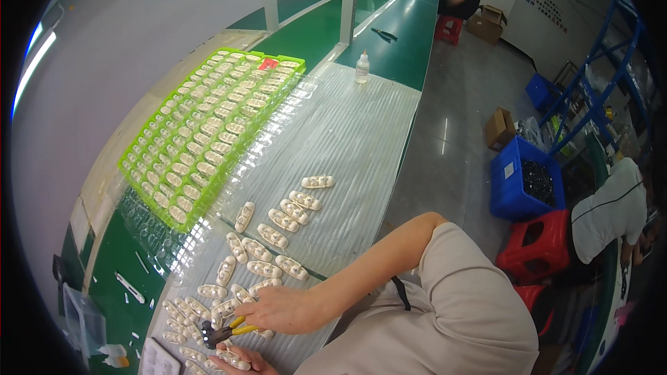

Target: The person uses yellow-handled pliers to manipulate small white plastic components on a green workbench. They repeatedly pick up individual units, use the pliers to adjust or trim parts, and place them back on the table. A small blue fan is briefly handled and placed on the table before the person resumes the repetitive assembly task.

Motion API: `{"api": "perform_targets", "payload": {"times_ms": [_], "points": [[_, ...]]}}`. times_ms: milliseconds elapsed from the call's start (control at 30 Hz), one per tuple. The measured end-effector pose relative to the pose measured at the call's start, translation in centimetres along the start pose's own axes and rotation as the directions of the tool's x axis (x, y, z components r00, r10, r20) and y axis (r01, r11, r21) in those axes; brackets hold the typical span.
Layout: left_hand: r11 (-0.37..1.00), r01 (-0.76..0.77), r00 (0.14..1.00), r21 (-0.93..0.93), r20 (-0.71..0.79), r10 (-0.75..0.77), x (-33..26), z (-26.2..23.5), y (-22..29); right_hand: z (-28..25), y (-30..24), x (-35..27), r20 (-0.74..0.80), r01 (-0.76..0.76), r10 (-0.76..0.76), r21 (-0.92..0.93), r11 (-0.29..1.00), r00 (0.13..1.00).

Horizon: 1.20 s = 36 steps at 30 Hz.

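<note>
My right hand (286, 310) is closed around the yellow handles of a pair of cutting pliers (243, 330). Their dark head (214, 335) sits just above my left hand (258, 363). At the lower edge of the view, my left hand's fingers are curled round a small white oval plastic part (233, 358) with shiny round spots. Whether the jaws touch that part, I cannot tell. Around both hands lie several more such white oval parts (260, 269), some in a heap beside the pliers, others scattered farther up the ribbed mat (340, 139).
A green tray (125, 164) filled with white parts stands at the left. A small dropper bottle (362, 69) and another pair of pliers (384, 35) lie farther off. At left are a utility knife (130, 287) and a white tray (158, 361). Other people sit nearby.
</note>
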<state>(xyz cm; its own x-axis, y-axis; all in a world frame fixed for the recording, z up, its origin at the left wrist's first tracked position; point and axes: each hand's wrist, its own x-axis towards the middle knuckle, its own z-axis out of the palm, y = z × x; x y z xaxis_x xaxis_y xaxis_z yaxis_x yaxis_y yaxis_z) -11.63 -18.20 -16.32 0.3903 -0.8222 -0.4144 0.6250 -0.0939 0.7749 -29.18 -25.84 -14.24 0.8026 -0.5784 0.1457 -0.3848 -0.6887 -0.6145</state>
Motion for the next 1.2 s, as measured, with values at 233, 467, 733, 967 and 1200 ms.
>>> {"api": "perform_targets", "payload": {"times_ms": [233, 467, 733, 967, 1200], "points": [[1.0, -0.018, 0.999, 0.007, 0.031, 0.018, 0.7, -1.1, -0.9, 1.1, 0.7, -0.6, -0.077, 0.079, -0.067, 0.175, 0.981, 0.995], [0.989, 0.108, 0.991, -0.104, 0.094, -0.099, 1.5, -3.3, -0.6, -0.3, -0.1, 0.2, 0.221, -0.083, 0.009, 0.329, 0.941, 0.975], [0.995, 0.094, 0.971, -0.025, 0.223, -0.086, 1.6, -2.2, -0.6, 6.1, 2.1, 0.7, 0.12, 0.023, -0.054, 0.251, 0.968, 0.991], [1.0, 0.009, 0.994, -0.018, 0.108, -0.007, 0.7, -1.1, -0.5, 1.7, -0.4, 0.6, 0.188, -0.124, 0.062, 0.338, 0.933, 0.98], [0.998, 0.057, 0.998, -0.024, -0.001, -0.057, 0.3, -0.3, -0.2, 4.2, 0.6, -0.2, -0.033, 0.069, -0.062, 0.353, 0.933, 0.998]]}}
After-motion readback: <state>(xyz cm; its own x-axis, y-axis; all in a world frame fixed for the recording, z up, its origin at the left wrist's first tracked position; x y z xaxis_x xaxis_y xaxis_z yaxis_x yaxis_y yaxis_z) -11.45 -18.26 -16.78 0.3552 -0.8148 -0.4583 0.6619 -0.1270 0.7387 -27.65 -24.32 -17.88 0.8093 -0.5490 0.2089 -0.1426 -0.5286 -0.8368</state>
